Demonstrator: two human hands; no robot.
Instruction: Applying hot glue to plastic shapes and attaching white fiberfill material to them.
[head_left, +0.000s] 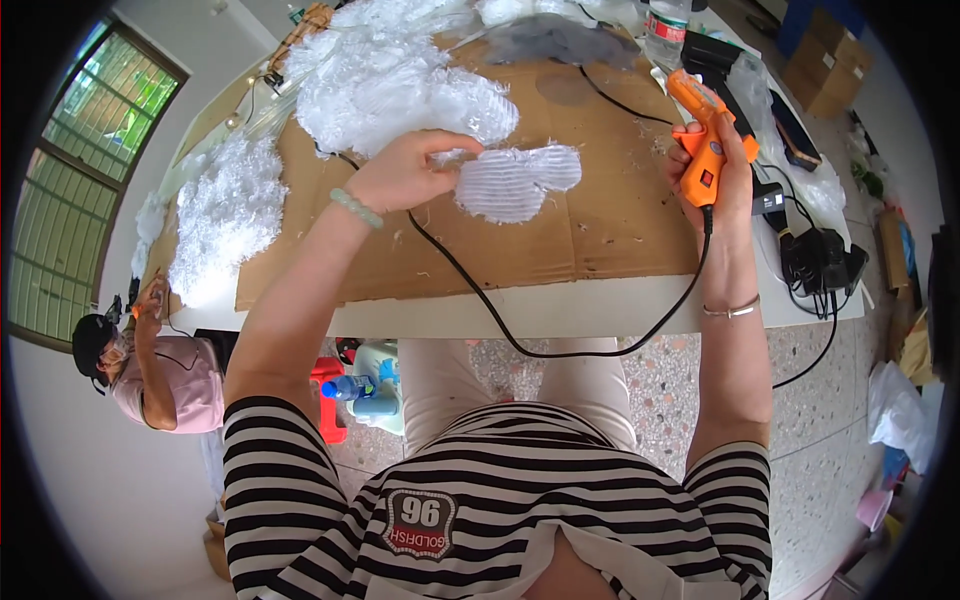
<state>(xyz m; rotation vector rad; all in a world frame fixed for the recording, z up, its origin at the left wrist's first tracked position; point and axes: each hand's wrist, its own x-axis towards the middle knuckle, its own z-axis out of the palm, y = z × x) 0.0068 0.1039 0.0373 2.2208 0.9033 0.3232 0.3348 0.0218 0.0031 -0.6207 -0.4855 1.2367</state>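
Resting on or held just above the cardboard sheet (630,235), near its middle: white ribbed piece (520,185), pinched at its left edge by the thumb and fingers of the left hand (395,178); contact with the sheet cannot be told. Orange glue gun (707,165) grasped by the right hand (737,180) at the sheet's right edge. Black cord (480,292) looped past the sheet's near edge. White shaggy material (390,90) heaped over its far left part.
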